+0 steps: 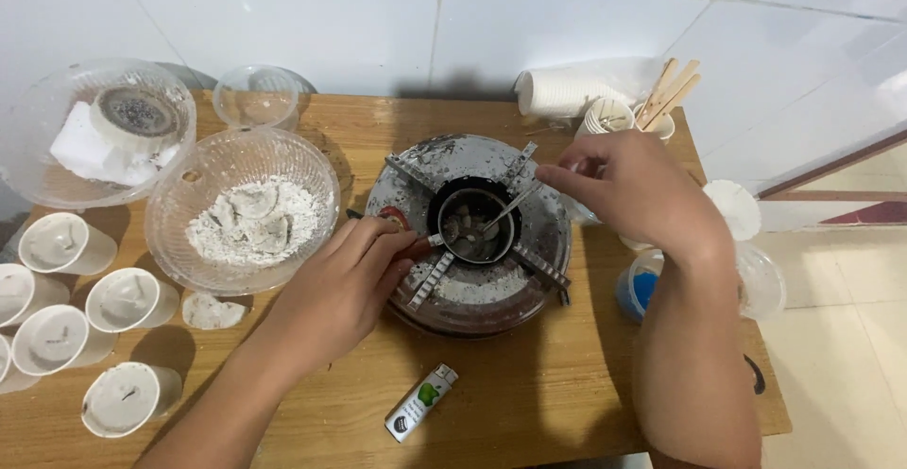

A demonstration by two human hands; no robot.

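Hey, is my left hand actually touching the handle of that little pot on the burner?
Touching. The head view shows the left hand with its fingers closed around the handle of the small pot, no gap visible.

One head camera looks steeply down, close over the wooden table point(567, 384).

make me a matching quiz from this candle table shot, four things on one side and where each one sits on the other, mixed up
Things:
1. small metal pot
2. lighter
3. wooden sticks
4. clear bowl of white chunks

Places:
A. near edge of the table, lying flat
B. left of the round stove, beside the left hand
C. on the middle of the stove, under the right hand
D. far right corner, standing in a cup

Pairs: 1-C, 2-A, 3-D, 4-B
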